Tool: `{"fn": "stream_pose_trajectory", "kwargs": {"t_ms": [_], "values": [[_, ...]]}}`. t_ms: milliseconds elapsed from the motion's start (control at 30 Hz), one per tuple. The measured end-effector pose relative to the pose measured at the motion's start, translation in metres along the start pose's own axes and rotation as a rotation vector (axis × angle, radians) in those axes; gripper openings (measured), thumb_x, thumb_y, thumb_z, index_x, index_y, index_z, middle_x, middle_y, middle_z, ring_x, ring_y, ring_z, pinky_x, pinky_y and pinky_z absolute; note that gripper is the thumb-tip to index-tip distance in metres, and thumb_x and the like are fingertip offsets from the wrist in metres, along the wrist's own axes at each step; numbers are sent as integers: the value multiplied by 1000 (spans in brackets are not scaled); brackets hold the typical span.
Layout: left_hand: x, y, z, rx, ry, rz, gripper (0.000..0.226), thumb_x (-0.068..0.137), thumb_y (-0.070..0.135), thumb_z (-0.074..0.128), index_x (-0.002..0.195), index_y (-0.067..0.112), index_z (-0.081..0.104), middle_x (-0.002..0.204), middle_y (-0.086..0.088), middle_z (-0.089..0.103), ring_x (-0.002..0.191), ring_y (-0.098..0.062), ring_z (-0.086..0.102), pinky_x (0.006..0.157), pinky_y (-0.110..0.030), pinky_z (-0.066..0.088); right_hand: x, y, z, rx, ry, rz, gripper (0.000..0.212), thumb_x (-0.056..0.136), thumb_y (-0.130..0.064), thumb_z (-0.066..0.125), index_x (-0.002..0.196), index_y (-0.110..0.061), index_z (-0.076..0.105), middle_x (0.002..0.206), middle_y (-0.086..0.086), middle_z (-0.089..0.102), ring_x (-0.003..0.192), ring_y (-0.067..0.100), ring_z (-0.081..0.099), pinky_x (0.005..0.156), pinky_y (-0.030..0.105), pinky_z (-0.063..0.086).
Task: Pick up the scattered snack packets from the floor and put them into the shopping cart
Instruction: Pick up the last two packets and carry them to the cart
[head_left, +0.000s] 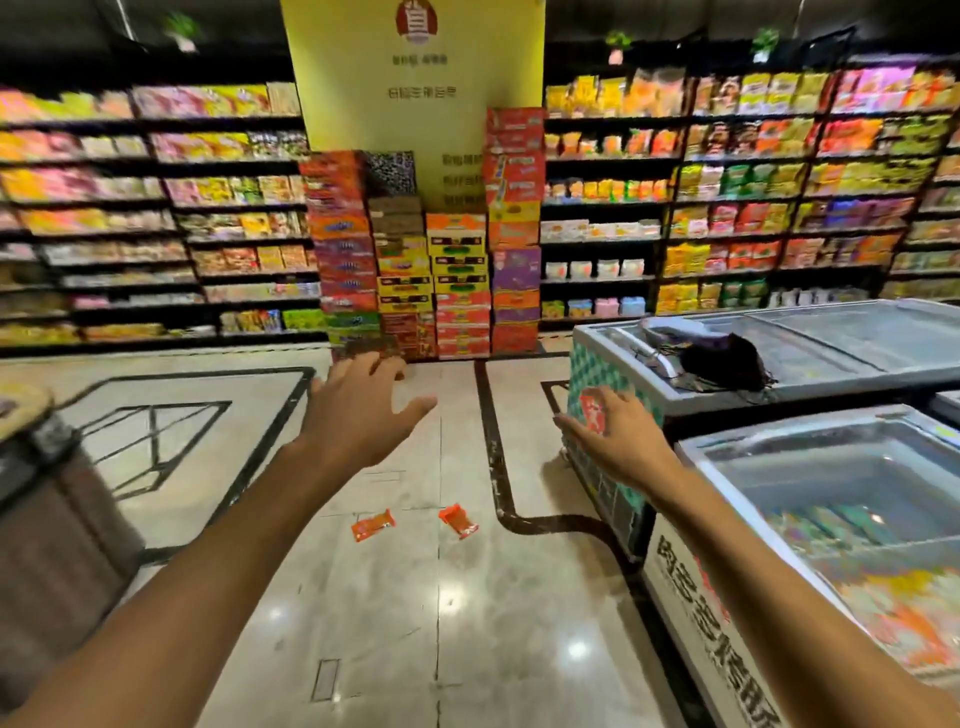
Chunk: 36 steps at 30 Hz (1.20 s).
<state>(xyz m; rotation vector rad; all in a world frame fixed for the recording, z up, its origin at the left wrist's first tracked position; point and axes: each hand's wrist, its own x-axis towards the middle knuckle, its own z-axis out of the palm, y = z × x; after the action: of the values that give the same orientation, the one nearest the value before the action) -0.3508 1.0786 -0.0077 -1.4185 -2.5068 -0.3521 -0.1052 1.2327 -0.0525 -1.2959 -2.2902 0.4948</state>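
Two orange snack packets lie on the shiny tiled floor ahead of me: one packet (372, 525) on the left, the other packet (458, 520) a short way to its right, tilted. My left hand (358, 410) is stretched forward above the floor with fingers spread, holding nothing. Out to the right, my right hand (610, 434) is also open and empty, in front of the chest freezer's corner. Both hands are well above and beyond the packets. No shopping cart is in view.
Chest freezers (831, 467) line the right side, one with a dark bag (724, 364) on its lid. A stack of colourful boxes (426, 270) stands ahead against a yellow pillar. Stocked shelves run along the back. A brown stand (47, 519) is at the left.
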Motion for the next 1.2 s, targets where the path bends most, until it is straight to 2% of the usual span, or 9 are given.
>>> {"fn": "stream_pose_trajectory", "kwargs": {"t_ms": [167,467,633,900,1200], "values": [[45,-58,32,7,-34,-91,79,91,77,37,154,30,37,164,-2,31,149,-29,29,118,-52,31,72,-45,63,12,-65,-97,69,89,-65,53,142,-21,46,143,12,47,132,26,45,105,38,39],[158,-150,93,-54,-87,-115,77,92,75,38,154,29,35,163,-2,32,147,-29,32,116,-52,30,194,-109,150,-38,-148,-125,69,90,-61,55,144,-20,42,147,12,42,131,28,46,105,40,41],[220,-178,122,-74,-119,-109,76,93,73,40,155,29,34,164,-2,30,148,-29,31,116,-51,30,257,-123,184,-72,-151,-122,68,91,-60,56,144,-20,42,146,12,43,129,26,48,103,38,42],[340,-209,181,-65,-106,-94,76,94,71,41,155,27,35,164,-5,29,148,-30,30,115,-51,31,385,-132,253,-61,-137,-132,71,89,-63,55,144,-20,42,146,11,45,129,28,49,103,42,44],[497,-255,252,-80,-67,-100,74,93,68,46,152,24,39,159,-4,39,143,-30,37,113,-53,37,559,-143,349,-22,-170,-139,74,87,-70,52,144,-24,41,146,10,45,127,28,51,100,45,50]]}}
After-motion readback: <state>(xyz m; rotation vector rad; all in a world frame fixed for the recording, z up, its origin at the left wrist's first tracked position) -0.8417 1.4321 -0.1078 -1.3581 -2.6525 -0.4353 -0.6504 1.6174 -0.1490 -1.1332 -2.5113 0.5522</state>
